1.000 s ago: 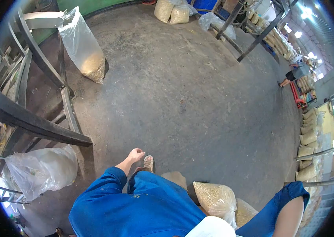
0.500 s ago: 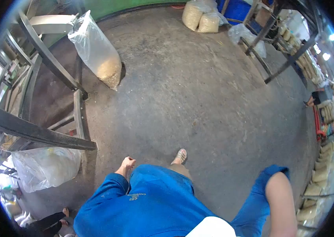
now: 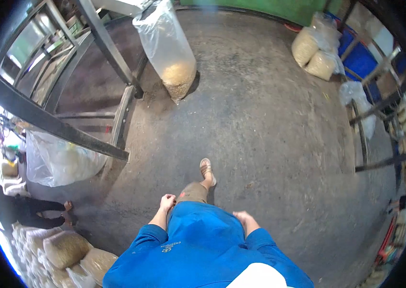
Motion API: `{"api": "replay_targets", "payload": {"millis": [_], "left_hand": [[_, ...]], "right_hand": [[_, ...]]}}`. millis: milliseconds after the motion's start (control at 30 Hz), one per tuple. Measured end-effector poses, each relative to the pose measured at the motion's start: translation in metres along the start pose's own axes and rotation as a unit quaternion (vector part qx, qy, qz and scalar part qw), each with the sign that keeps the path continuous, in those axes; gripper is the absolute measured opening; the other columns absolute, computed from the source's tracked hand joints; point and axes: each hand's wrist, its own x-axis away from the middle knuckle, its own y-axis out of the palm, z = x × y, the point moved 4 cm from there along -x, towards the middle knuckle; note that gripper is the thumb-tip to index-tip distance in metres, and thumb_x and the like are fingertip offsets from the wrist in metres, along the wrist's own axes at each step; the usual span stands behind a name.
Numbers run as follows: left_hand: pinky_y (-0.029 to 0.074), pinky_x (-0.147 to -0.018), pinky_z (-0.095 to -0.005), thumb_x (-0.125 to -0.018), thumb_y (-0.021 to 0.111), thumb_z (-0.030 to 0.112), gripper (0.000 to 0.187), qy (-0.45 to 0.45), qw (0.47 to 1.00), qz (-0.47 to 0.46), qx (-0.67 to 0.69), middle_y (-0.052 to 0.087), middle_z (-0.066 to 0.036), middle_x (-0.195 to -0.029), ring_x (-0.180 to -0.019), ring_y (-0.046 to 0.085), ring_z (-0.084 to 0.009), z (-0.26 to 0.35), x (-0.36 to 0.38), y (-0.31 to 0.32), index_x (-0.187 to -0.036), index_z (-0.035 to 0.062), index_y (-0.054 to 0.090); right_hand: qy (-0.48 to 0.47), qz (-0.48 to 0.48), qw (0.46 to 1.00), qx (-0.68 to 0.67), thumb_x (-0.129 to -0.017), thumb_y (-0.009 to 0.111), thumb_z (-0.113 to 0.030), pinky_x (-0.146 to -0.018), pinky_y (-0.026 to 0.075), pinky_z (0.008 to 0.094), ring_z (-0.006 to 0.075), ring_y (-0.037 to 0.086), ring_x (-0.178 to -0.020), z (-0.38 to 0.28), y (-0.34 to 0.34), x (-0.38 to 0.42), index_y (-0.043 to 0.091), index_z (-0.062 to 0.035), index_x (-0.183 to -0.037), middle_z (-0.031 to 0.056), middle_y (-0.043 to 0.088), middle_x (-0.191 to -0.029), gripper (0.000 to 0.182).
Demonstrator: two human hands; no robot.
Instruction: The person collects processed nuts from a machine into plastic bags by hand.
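My left hand (image 3: 167, 202) hangs beside my left thigh, near the hem of my blue shirt (image 3: 188, 240). Its fingers are loosely bent and a little apart, with nothing visible in them. My right hand (image 3: 246, 220) is at the right side of the shirt hem, its fingers loosely extended and partly hard to make out. No object shows in it. Ahead to the left, a tall clear plastic bag (image 3: 169, 53) hangs from a metal chute (image 3: 122, 6), with light-coloured granular material in its bottom. Both hands are far from it.
A metal frame (image 3: 59, 127) stands at left beside another clear bag (image 3: 64, 161). A person in dark trousers (image 3: 40, 206) is near filled sacks (image 3: 66, 248). More filled bags (image 3: 320, 65) and a blue container (image 3: 358, 57) stand far right, near another frame (image 3: 387, 161).
I have stepped forward and the view has turned left. The hanging bag sits higher and further right. My right arm has come down, bringing its hand into view; sacks appear at lower left.
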Motion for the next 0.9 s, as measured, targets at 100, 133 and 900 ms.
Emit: {"api": "replay_targets", "payload": {"millis": [100,133,900], "left_hand": [[0.049,-0.051,-0.0341,-0.080,0.063,0.025,0.030,0.005,0.996,0.028,-0.087,0.065,-0.010,-0.078,-0.056,0.059,-0.0177,-0.025,-0.035,0.032,-0.099,0.0013,0.062],[0.049,-0.050,-0.0357,-0.080,0.063,0.025,0.030,-0.038,0.996,0.027,-0.072,0.065,-0.010,-0.077,-0.056,0.058,-0.0181,-0.023,-0.036,0.045,-0.098,0.0007,0.062],[0.042,-0.046,-0.0255,-0.088,0.061,0.013,0.016,0.145,0.901,0.154,0.379,0.057,-0.004,-0.071,-0.053,0.051,-0.0101,0.333,-0.151,0.153,-0.099,0.0032,0.058]], "right_hand": [[0.076,0.097,0.992,0.024,-0.075,0.070,-0.032,-0.067,0.051,0.0420,0.0260,0.063,-0.076,-0.027,-0.046,0.041,0.068,0.0004,-0.095,0.0139,0.067,-0.091,0.038],[0.098,0.142,0.985,0.003,-0.075,0.069,-0.031,-0.065,0.051,0.0411,0.0237,0.063,-0.073,-0.031,-0.073,0.037,0.069,-0.0025,-0.091,0.0121,0.067,-0.087,0.033],[-0.213,-0.082,0.919,0.321,-0.087,0.062,-0.018,-0.051,0.045,0.0260,0.0121,0.059,-0.064,-0.648,-0.223,-0.041,0.056,-0.0031,-0.115,0.0043,0.062,-0.080,0.033]]}}
